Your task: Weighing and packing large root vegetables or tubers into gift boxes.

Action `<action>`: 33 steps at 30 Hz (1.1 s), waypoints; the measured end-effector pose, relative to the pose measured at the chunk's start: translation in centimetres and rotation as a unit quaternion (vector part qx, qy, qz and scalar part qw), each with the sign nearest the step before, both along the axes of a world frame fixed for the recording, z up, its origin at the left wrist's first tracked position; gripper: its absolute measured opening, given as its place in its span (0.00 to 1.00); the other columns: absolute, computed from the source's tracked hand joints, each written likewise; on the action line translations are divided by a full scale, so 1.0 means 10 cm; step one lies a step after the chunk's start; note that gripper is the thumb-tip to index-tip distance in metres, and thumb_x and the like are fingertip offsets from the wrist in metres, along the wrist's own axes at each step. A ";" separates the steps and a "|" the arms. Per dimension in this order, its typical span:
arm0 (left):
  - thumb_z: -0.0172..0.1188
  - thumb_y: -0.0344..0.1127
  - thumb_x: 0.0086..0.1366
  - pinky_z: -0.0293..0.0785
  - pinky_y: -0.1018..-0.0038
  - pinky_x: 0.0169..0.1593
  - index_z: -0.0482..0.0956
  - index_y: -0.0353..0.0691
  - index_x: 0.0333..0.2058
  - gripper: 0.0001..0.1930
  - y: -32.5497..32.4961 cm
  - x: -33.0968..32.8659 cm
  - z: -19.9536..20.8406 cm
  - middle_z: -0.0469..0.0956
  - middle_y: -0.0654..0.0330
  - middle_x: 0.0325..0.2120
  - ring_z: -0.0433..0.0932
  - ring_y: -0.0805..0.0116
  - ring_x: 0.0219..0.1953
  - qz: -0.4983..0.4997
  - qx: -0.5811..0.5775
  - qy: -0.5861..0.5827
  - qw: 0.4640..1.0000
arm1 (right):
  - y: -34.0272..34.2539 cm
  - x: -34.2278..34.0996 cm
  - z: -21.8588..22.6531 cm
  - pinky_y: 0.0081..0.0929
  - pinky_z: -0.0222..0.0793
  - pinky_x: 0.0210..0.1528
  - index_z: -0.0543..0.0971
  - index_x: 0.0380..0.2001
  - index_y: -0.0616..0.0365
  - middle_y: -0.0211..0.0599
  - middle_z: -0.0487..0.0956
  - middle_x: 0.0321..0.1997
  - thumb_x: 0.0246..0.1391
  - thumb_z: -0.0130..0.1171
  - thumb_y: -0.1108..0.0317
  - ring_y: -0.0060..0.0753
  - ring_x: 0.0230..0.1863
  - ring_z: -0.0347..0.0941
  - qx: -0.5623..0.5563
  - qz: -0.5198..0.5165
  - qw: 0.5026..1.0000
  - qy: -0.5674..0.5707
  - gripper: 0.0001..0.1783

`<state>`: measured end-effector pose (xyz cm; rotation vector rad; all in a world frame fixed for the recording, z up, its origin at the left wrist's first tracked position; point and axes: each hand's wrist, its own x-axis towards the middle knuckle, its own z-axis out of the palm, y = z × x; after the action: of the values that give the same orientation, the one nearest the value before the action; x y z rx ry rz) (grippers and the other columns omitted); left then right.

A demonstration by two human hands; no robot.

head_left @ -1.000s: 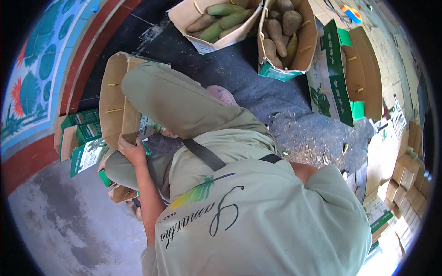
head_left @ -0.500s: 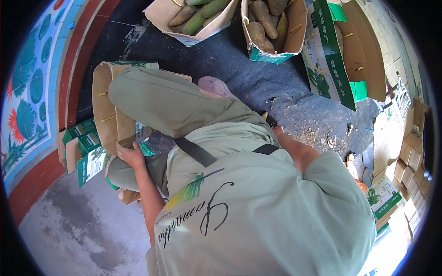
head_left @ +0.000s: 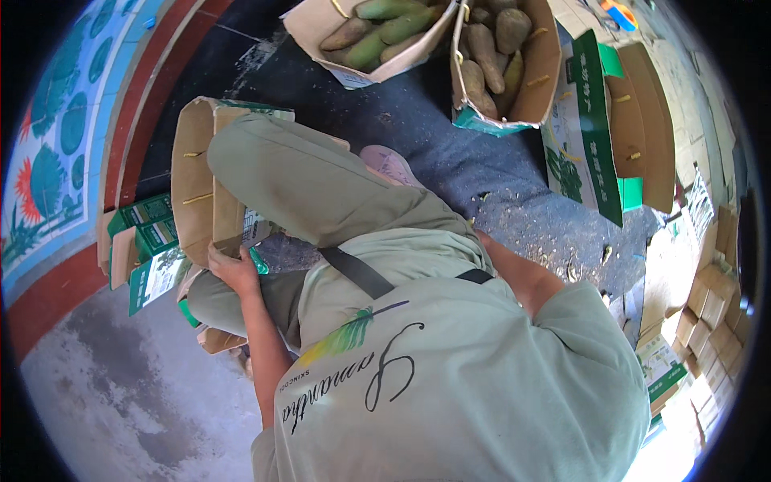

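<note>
My left hand (head_left: 234,271) is closed on the lower edge of an open cardboard box (head_left: 191,173), thumb raised and fingers at the cardboard. The box stands tilted against my bent left knee, its brown inside showing two yellow cord loops. My right forearm (head_left: 520,271) reaches down past my hip; the hand itself is hidden behind my body and leg. Beyond my legs stands a carton (head_left: 377,74) of long green and brown root vegetables (head_left: 401,29). Beside it, another carton (head_left: 543,108) holds brown, earth-covered roots (head_left: 483,58).
At the right, a green-and-white box (head_left: 604,132) lies open. Folded green cartons (head_left: 148,257) lean by the painted wall (head_left: 56,161) at the left. Soil and scraps litter the dark ground sheet (head_left: 554,233). Stacked brown cardboard (head_left: 711,321) fills the far right.
The whole view has shifted slightly, so the cartons appear lower and further right. My left hand keeps its hold on the box. The right hand's visible part has slipped out of sight.
</note>
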<state>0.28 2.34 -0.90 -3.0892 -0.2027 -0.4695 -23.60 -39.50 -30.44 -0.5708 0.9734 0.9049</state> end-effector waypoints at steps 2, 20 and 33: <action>0.65 0.30 0.45 0.56 0.58 0.57 0.59 0.33 0.55 0.38 -0.06 0.01 0.01 0.65 0.41 0.49 0.62 0.44 0.53 0.012 -0.002 -0.003 1.000 | -0.02 0.17 0.08 0.38 0.72 0.36 0.77 0.34 0.54 0.37 0.78 0.35 0.45 0.58 0.55 0.40 0.36 0.74 -0.014 0.013 1.000 -0.005 0.16; 0.65 0.26 0.43 0.52 0.57 0.60 0.58 0.36 0.56 0.38 -0.20 -0.05 0.07 0.61 0.44 0.52 0.57 0.45 0.56 0.022 -0.048 -0.018 0.998 | -0.38 1.09 0.39 0.39 0.72 0.36 0.77 0.34 0.54 0.36 0.78 0.34 0.46 0.58 0.54 0.39 0.35 0.74 -0.142 0.084 0.985 -0.056 0.17; 0.65 0.26 0.43 0.51 0.57 0.61 0.59 0.36 0.55 0.38 -0.24 0.00 0.10 0.61 0.45 0.51 0.56 0.46 0.57 0.033 -0.085 -0.006 0.996 | -0.72 0.72 0.53 0.40 0.72 0.36 0.76 0.35 0.54 0.36 0.78 0.34 0.46 0.57 0.53 0.39 0.35 0.74 -0.231 0.064 0.971 -0.016 0.17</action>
<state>0.24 -0.06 0.09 -3.2319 -0.3606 -0.4938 -16.38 -46.65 -25.13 -1.0507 1.1346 0.7798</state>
